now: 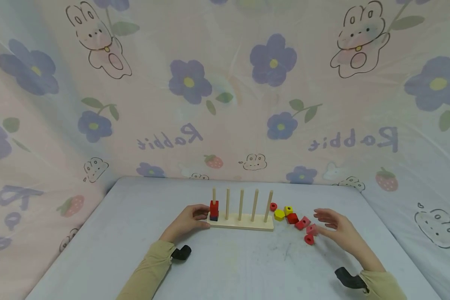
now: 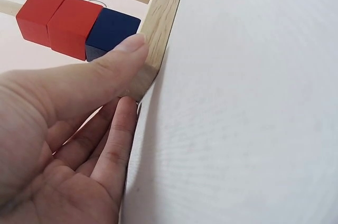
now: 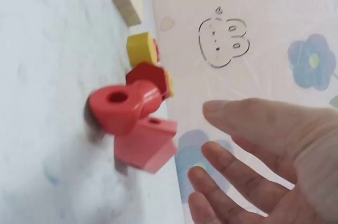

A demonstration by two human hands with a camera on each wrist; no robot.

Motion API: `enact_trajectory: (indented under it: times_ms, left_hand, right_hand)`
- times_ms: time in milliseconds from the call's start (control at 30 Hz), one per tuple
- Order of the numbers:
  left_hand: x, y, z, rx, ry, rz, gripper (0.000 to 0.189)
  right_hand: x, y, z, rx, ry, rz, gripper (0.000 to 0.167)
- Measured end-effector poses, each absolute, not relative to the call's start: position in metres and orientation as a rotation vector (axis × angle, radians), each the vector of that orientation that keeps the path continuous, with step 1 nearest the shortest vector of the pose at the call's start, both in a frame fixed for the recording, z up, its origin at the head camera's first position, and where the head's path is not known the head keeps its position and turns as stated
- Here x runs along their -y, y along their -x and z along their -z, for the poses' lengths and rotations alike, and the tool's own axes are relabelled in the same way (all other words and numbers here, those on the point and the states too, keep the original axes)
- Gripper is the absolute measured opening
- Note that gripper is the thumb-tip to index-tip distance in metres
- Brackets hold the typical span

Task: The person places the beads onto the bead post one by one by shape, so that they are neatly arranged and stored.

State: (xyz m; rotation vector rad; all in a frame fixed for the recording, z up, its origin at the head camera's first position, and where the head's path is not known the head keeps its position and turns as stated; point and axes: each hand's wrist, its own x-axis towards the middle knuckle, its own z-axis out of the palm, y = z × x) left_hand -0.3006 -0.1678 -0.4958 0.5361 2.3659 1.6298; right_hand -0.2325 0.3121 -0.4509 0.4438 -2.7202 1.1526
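Observation:
My left hand (image 1: 185, 221) grips the left end of a wooden peg stand (image 1: 243, 225), its thumb on the base's front edge. On the leftmost peg sit two red cubes (image 2: 76, 26) above a dark blue cube (image 2: 113, 31). Over to the right, my right hand (image 1: 339, 229) hovers beside a scatter of beads, holding nothing, its fingers apart and slightly bent. Nearest to it are a pink angular bead (image 3: 142, 152) and a red rounded bead with a hole (image 3: 113, 118). A darker red bead (image 1: 293, 218) lies farther back.
Two yellow beads, one a hexagonal bead (image 1: 279, 215), lie by the stand's right end with a small red bead (image 1: 273, 206). Several bare pegs (image 1: 241, 205) rise from the base. A white table (image 1: 225, 266) runs back to a rabbit-and-flower print curtain (image 1: 225, 125).

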Motion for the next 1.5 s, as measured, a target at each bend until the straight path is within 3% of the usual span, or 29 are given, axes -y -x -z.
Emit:
enact_trajectory:
  times_ms: [533, 967, 1500]
  left_hand:
    - [0.168, 0.303, 0.501, -2.34, -0.554, -1.663, 0.058]
    - [0.169, 0.3, 0.503, -2.343, -0.526, -1.657, 0.058]
    - [0.168, 0.3, 0.5, -2.338, -0.532, -1.676, 0.059]
  right_hand:
    - [-0.316, 0.242, 0.473, 2.884, -0.323, -1.109, 0.051]
    - [-0.316, 0.246, 0.482, 2.89, -0.294, -1.043, 0.031]
    - [-0.313, 0.25, 0.46, 2.738, -0.257, -1.146, 0.039]
